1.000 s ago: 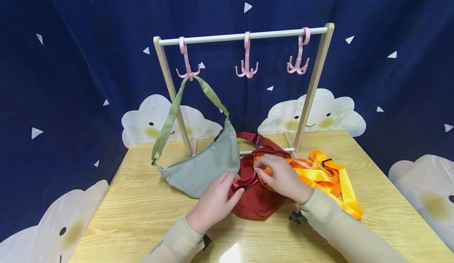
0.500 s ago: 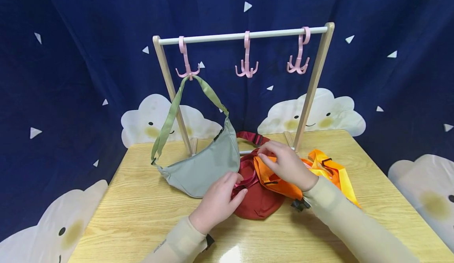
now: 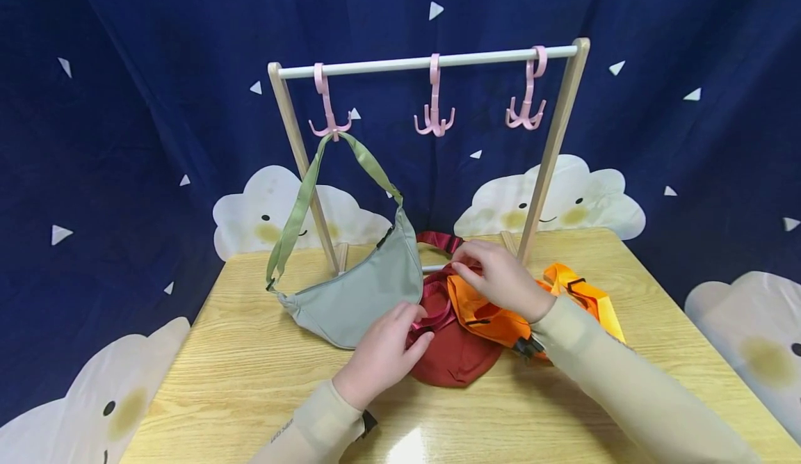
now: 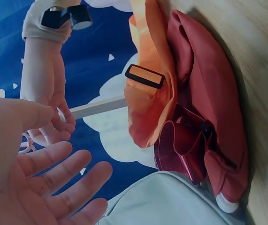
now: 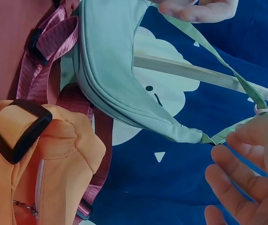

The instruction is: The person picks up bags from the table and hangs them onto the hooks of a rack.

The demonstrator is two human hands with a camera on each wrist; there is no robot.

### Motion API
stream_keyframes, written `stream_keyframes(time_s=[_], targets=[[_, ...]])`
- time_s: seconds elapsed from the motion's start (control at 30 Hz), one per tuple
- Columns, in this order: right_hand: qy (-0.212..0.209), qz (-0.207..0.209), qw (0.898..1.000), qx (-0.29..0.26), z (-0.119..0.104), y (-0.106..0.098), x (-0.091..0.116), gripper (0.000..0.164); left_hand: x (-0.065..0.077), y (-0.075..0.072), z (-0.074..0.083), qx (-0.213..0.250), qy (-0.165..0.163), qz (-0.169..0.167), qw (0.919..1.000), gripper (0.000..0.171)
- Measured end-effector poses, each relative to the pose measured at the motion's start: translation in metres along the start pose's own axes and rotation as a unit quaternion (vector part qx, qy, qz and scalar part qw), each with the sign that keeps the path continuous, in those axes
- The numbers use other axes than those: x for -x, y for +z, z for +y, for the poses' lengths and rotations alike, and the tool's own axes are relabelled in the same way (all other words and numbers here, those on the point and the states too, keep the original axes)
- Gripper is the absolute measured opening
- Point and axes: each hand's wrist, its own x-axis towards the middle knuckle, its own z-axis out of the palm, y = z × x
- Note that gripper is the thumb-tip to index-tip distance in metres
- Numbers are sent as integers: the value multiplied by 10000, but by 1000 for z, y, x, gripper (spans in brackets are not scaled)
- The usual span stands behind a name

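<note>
1. Two hands work at the table (image 3: pixel 250 353), one to each side of the soft goods in front of them.
2. Left hand (image 3: pixel 383 356): fingers spread and relaxed, thumb apart, grip bearing no load. Whether the fingertips touch the fabric cannot be told.
3. Right hand (image 3: pixel 503 280): fingers loosely bent, thumb separate from the fingertips, grip free of any item. The left wrist view shows this hand clear of the bags.
4. Dark red bag (image 3: pixel 453 363): on the table, between the two hands. Its dark red strap (image 3: pixel 434 318) is looped just beyond the left fingertips; a further strap section with a black buckle lies beyond the right fingertips.
5. Orange bag (image 3: pixel 491 321): resting on the dark red bag, below and on the near side of the right hand. An orange strap (image 3: pixel 594 300) spreads to the right of that hand, partly hidden by the forearm.
6. Grey-green bag (image 3: pixel 369 293): beyond and to the left of the left hand. Its green strap (image 3: pixel 297 224) is seated on the left pink hook (image 3: pixel 329 113).
7. Rack (image 3: pixel 552 151): beyond both hands. A middle pink hook (image 3: pixel 434 113) and a right pink hook (image 3: pixel 526 106) hang from its bar, above hand level.
</note>
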Motion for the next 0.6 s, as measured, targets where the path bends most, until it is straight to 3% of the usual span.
stream_keyframes(time_s=[0.6], targets=[[-14,-165,9998,103,8,13,1,7,-18,4,-13,-547,-85,-104,9984,30]])
